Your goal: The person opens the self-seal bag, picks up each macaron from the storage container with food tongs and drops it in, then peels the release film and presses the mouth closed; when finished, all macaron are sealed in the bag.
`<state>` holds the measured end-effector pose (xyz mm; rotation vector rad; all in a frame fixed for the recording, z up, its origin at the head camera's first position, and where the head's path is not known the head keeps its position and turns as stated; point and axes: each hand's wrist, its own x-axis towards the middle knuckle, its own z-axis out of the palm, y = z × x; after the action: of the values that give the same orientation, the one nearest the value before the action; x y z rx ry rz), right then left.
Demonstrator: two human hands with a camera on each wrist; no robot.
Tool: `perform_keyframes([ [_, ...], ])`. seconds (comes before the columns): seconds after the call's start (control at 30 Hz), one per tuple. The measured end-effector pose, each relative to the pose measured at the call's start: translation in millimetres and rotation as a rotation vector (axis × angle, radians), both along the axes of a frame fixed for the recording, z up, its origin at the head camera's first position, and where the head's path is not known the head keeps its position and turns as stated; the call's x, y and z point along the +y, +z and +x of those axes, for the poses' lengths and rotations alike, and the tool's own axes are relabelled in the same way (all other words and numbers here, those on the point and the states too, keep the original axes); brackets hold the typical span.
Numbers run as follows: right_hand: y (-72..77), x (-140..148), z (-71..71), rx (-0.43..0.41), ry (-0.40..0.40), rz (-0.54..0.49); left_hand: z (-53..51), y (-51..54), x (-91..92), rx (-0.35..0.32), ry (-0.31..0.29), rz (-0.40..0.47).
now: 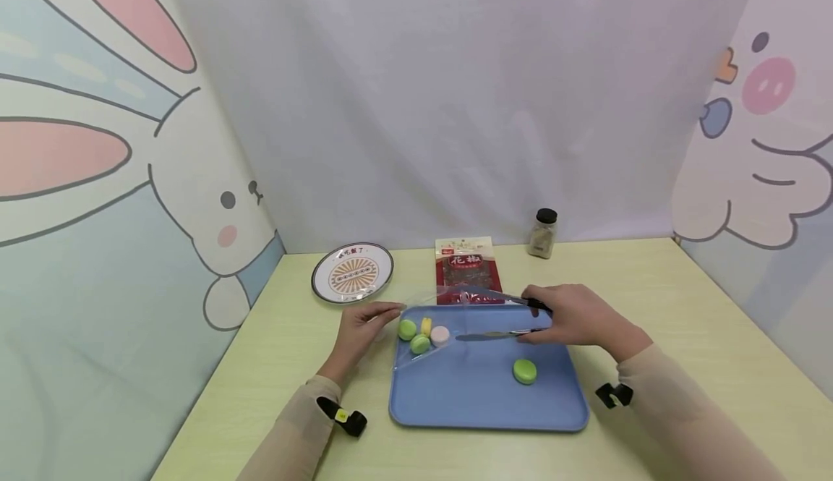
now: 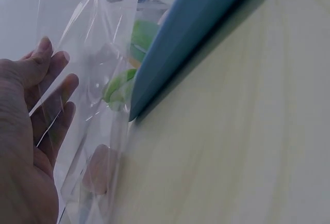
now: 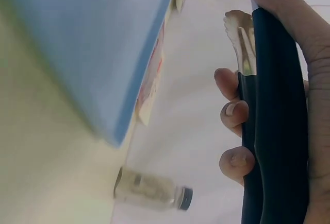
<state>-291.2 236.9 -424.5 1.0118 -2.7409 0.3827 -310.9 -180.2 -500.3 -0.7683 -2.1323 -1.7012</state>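
My left hand (image 1: 364, 329) pinches the edge of a clear plastic bag (image 2: 93, 116) at the left end of the blue tray (image 1: 481, 394). Two green macarons (image 1: 419, 343), a yellow macaron (image 1: 426, 326) and a pink macaron (image 1: 440, 335) show through or beside the film; whether they lie inside it I cannot tell. Tongs (image 3: 278, 110) with black handles and metal ends are gripped in my right hand (image 1: 575, 322). Their arms stand spread over the tray, near the bag, with nothing visible between the tips. Another green macaron (image 1: 524, 371) lies alone on the tray's right part.
Behind the tray lies a red and white spice packet (image 1: 467, 267). A round patterned plate (image 1: 353, 273) sits at the back left, and a small jar (image 1: 543, 233) with a black lid stands at the back right. Printed curtains enclose the table.
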Motion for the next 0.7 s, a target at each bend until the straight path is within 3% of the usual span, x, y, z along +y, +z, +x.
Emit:
perform_keyframes([
  [0.43, -36.5, 73, 43.9, -0.062, -0.056, -0.165, 0.8, 0.9, 0.3, -0.013, -0.006, -0.006],
  [0.7, -41.4, 83, 61.2, -0.138, -0.007, -0.189, 2.5, 3.9, -0.2, -0.042, 0.012, -0.005],
])
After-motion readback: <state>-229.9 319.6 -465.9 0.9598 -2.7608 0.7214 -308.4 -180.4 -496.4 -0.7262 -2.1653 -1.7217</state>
